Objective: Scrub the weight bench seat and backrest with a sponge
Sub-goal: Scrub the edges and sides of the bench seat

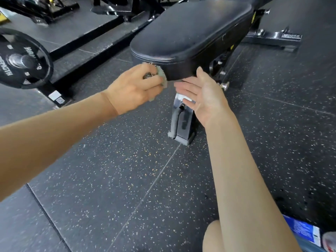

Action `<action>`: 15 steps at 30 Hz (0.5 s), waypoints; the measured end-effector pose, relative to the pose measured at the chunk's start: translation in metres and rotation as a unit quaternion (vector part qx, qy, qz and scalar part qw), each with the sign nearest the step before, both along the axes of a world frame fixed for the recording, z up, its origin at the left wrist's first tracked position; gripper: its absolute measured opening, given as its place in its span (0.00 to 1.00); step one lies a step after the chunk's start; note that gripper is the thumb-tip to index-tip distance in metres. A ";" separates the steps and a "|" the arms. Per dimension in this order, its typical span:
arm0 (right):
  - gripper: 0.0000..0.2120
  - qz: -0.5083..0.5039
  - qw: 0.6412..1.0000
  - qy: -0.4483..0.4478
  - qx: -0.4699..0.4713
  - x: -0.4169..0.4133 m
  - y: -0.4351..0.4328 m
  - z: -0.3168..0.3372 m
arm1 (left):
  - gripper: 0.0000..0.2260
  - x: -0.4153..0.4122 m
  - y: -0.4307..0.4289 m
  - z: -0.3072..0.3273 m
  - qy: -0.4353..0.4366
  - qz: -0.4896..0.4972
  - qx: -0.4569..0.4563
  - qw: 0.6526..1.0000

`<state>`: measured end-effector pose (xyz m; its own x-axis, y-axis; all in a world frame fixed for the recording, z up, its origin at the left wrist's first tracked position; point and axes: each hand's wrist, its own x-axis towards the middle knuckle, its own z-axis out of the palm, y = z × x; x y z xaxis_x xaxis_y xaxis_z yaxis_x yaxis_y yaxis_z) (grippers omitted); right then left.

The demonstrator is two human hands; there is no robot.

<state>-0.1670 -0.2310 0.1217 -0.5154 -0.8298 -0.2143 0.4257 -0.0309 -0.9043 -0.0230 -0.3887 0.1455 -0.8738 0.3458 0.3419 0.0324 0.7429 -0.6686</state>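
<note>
A: Left hand (135, 86) grips the sponge (162, 76), pressed against the near left corner of the bench pad (190, 31). Handling?
B: Sponge looks light and soft, squashes under the fingers. Probably best gripped across its back. Pad looks firm and slick. Bench looks heavy and shouldn't shift.
A: Right hand (200, 95)?
B: Released, fingers straight, holding nothing, just below the pad's near edge. Contact: can't tell.

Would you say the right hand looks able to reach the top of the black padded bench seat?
Probably yes: the right hand hangs open by the front edge of the black padded bench seat, and nothing lies on its top.
</note>
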 end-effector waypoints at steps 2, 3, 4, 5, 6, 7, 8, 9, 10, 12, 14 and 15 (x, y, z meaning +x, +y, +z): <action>0.18 -0.012 1.000 0.015 0.017 -0.001 -0.001 0.003 | 0.06 0.028 -0.013 -0.004 0.044 0.064 0.084 0.993; 0.18 -0.020 0.999 0.022 0.025 0.000 -0.004 0.004 | 0.06 0.032 -0.010 -0.004 0.069 0.065 0.114 0.989; 0.18 -0.030 0.999 0.027 0.031 0.000 -0.006 0.005 | 0.06 0.028 0.000 -0.003 0.083 0.040 0.127 0.988; 0.18 -0.042 0.998 0.030 0.037 0.003 -0.009 0.005 | 0.07 0.016 0.013 -0.002 0.088 0.001 0.126 0.988; 0.16 -0.053 0.997 0.031 0.039 0.005 -0.013 0.005 | 0.08 0.001 0.027 -0.003 0.100 -0.037 0.123 0.987; 0.14 -0.062 0.997 0.025 0.034 0.008 -0.015 0.004 | 0.10 -0.015 0.039 -0.003 0.122 -0.060 0.132 0.982; 0.13 -0.068 0.997 0.012 0.026 0.011 -0.017 0.003 | 0.11 -0.028 0.046 -0.006 0.152 -0.063 0.149 0.975; 0.13 -0.068 0.998 -0.002 0.017 0.013 -0.017 0.002 | 0.10 -0.036 0.046 -0.013 0.183 -0.055 0.163 0.968; 0.13 -0.065 0.998 -0.010 0.007 0.014 -0.017 0.000 | 0.09 -0.037 0.041 -0.022 0.211 -0.038 0.175 0.961; 0.14 -0.066 0.998 -0.013 -0.001 0.014 -0.017 -0.003 | 0.13 -0.028 0.026 -0.044 0.283 0.027 0.237 0.929; 0.14 -0.074 0.997 -0.017 0.004 0.014 -0.018 -0.002 | 0.22 -0.018 0.023 -0.056 0.391 0.127 0.376 0.830; 0.14 -0.079 0.997 -0.023 0.004 0.015 -0.019 -0.001 | 0.24 -0.017 0.025 -0.056 0.439 0.159 0.435 0.770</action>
